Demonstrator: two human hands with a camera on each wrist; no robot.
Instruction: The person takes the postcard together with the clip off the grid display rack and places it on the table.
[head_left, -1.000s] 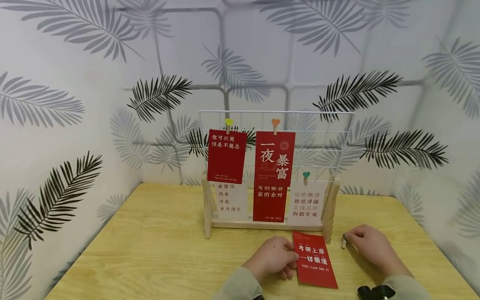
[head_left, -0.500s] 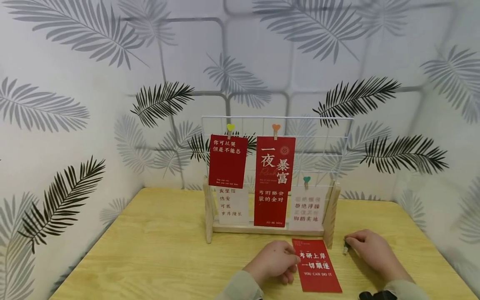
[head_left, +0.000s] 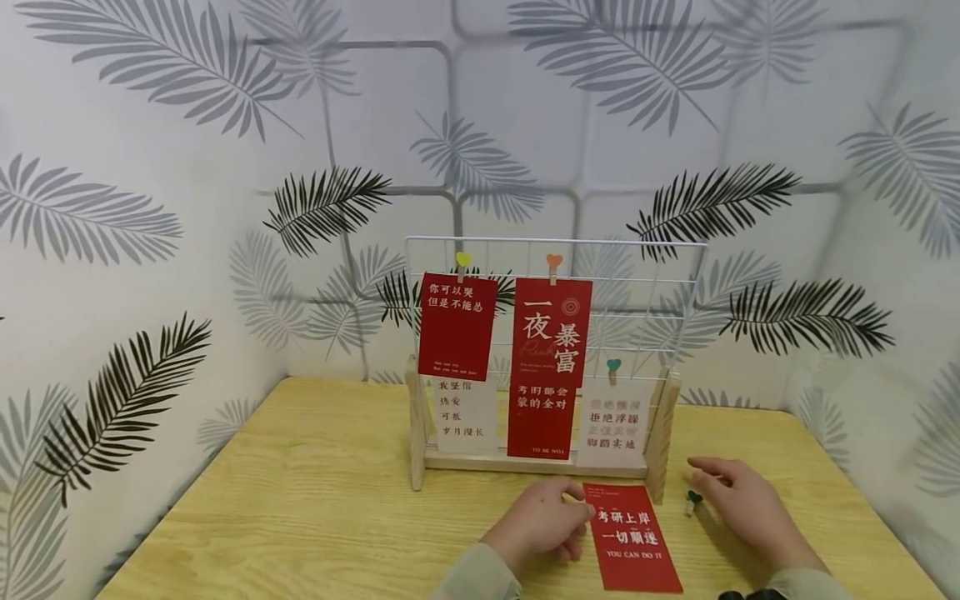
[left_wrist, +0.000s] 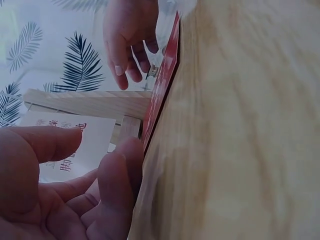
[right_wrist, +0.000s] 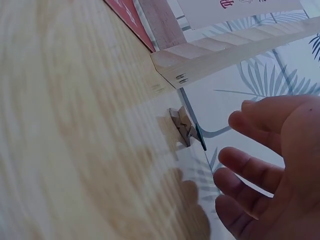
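On the table lies a red card [head_left: 633, 573] with white lettering. My left hand [head_left: 542, 518] is at its left edge, fingers loosely bent and thumb apart, holding nothing; whether the fingertips touch the card I cannot tell. A small wooden clip [right_wrist: 182, 125] with a dark green heart rests on the table right of the card. Beside it, my right hand [head_left: 750, 507] hovers with relaxed fingers, apart from the clip in the right wrist view. In the left wrist view, the left thumb [left_wrist: 50, 142] and fingers have a gap between them.
Behind the hands stands a white wire grid rack [head_left: 637, 279] on a wooden base [head_left: 525, 463]. Red cards [head_left: 457, 333] and white cards [head_left: 613, 421] hang on it, some under heart clips [head_left: 554, 262]. Patterned walls enclose the wooden table [head_left: 300, 500].
My right hand has let go of the green heart clip, which now lies on the table. The left hand stays near the card's left edge. The head view has tilted up slightly.
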